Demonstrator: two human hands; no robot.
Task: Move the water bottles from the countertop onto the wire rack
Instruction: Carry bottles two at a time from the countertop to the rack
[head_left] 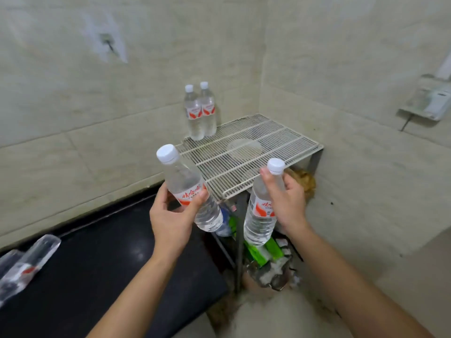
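Observation:
My left hand [170, 220] grips a clear water bottle [181, 181] with a white cap and red label, tilted to the left, just in front of the wire rack's near left corner. My right hand [289, 203] holds a second bottle [260, 215] by its neck, nearly upright, below the rack's front edge. The white wire rack [280, 147] stands in the tiled corner. Two more water bottles [200, 111] stand upright side by side at its back left corner.
The black countertop [102, 264] runs along the left; plastic-wrapped bottles [26, 262] lie at its left edge. Green packets and clutter [263, 252] sit beneath the rack. Tiled walls close in behind and to the right, with a small wall shelf [427, 103] at far right.

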